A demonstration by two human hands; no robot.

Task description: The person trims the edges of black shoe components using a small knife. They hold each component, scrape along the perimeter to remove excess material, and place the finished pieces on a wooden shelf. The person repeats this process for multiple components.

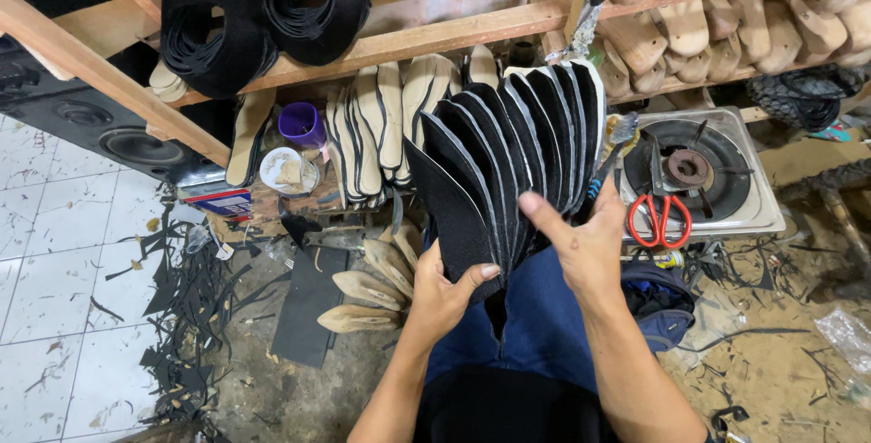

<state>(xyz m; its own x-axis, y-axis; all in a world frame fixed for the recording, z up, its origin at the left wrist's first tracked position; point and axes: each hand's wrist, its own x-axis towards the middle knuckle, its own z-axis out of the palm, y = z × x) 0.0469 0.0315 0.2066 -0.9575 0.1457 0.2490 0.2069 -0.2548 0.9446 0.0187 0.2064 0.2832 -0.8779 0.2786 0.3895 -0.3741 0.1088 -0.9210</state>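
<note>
At centre frame the fanned insole pieces (508,162) look like matt black felt-like sheet with pale cut edges. The shelf (435,39) across the top is raw, unfinished wood, as are the smooth pale shoe lasts (717,30) at upper right. The stove (694,171) at right is dull, stained metal; the scissors (660,211) on it have glossy red plastic handles. At left, floor tiles (54,252) are glossy white.

A shoemaker's workshop. A rough wooden shelf (435,39) carries wooden shoe lasts (726,30); below it lean pale insoles (381,125), and black leather scraps (190,307) litter the floor under its left end, beside red-handled scissors (658,216).
</note>
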